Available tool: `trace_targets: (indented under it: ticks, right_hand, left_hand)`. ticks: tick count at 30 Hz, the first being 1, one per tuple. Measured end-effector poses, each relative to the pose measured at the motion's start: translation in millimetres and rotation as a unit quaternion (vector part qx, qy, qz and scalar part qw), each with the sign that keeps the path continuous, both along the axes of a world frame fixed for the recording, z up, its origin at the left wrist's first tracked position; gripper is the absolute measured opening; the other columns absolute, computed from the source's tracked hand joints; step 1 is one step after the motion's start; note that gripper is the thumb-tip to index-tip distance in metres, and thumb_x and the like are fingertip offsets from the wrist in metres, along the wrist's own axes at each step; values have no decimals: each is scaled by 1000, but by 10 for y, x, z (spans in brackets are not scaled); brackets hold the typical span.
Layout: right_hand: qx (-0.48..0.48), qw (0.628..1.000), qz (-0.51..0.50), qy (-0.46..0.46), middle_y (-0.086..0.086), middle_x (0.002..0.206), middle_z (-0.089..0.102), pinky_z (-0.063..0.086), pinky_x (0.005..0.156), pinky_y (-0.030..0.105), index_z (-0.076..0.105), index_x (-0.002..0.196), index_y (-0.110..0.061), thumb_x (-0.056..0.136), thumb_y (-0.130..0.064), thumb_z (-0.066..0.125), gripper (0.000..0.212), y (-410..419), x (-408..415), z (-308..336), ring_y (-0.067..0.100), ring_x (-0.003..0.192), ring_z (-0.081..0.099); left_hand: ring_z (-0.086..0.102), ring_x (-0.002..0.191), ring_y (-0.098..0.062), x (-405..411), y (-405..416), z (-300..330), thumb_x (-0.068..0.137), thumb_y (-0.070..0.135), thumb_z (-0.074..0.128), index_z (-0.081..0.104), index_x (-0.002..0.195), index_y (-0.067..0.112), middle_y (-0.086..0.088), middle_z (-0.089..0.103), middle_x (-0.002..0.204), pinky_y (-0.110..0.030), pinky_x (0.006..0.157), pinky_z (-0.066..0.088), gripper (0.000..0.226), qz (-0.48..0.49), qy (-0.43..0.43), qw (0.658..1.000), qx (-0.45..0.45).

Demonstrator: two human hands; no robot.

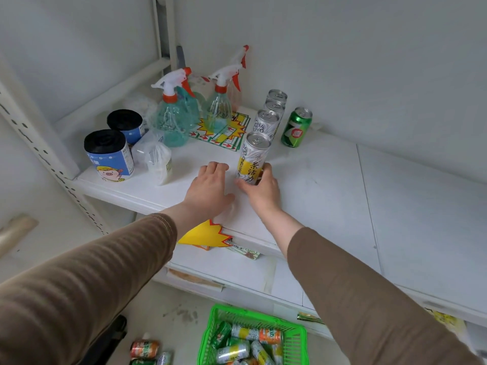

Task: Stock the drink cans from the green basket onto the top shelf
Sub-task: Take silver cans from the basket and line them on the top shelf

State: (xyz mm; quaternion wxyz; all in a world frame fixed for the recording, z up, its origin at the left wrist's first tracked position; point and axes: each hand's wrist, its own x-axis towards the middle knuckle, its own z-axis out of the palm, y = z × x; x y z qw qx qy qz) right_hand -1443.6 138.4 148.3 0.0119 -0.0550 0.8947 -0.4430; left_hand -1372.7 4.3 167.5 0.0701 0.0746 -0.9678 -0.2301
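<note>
Green plastic basket [295, 335] on the floor below you holds more cans lying loose. Your right hand [263, 188] has its grip wrapped round the tall silver-and-yellow drink can [253, 158], upright on the white top shelf [329, 180]; your left hand [208, 185] rests flat, fingers spread. Seat it squarely in front of the row of silver cans [268, 119] before you release.

— What does the right hand [263, 187] hold?
— A tall silver-and-yellow can [253, 157], upright on the top shelf [342, 185].
— Around the grip?
— Left hand [208, 187] flat just beside; three matching cans [266, 123] behind; green basket [297, 335] far below.
</note>
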Motion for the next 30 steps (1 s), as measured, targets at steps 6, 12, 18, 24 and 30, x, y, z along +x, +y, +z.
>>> trace_targets:
  ticks: [6,12,18,24,30]
  right_hand:
    - [26,999,-40,25,4,111,68,51,91,47,51,113,-20,71,-51,83,61,-65,-206,-4,31,104,63]
    - [34,998,-49,22,3,112,67,52,91,45,51,114,-20,66,-54,85,69,-101,-348,35,29,103,64]
    - [32,998,-55,23,8,130,57,50,97,46,46,131,-15,69,-49,87,82,-49,-304,75,32,116,60]
    - [82,993,-41,77,6,146,48,36,101,42,43,145,-16,79,-50,79,83,321,189,79,30,132,42]
    - [118,958,71,253,0,147,49,36,104,42,52,139,-20,82,-43,72,64,856,959,44,27,130,43]
  left_hand:
    - [32,133,-30,-162,5,1,82,34,69,32,146,14,-10,37,144,-40,109,35,76,-9,-6,1000,-7]
    - [31,136,-29,-241,11,14,83,35,69,29,148,15,-9,34,147,-39,110,34,79,-2,-16,1000,-18]
    - [31,136,-31,-193,23,17,83,36,69,25,150,13,-11,32,148,-42,111,34,83,4,-13,1000,-18]
    - [33,134,-32,169,204,-43,79,36,71,30,149,14,-10,31,149,-44,108,35,83,25,26,999,-7]
    - [34,135,-36,901,672,-161,75,35,67,40,142,12,-15,35,149,-46,107,33,76,44,139,989,-34]
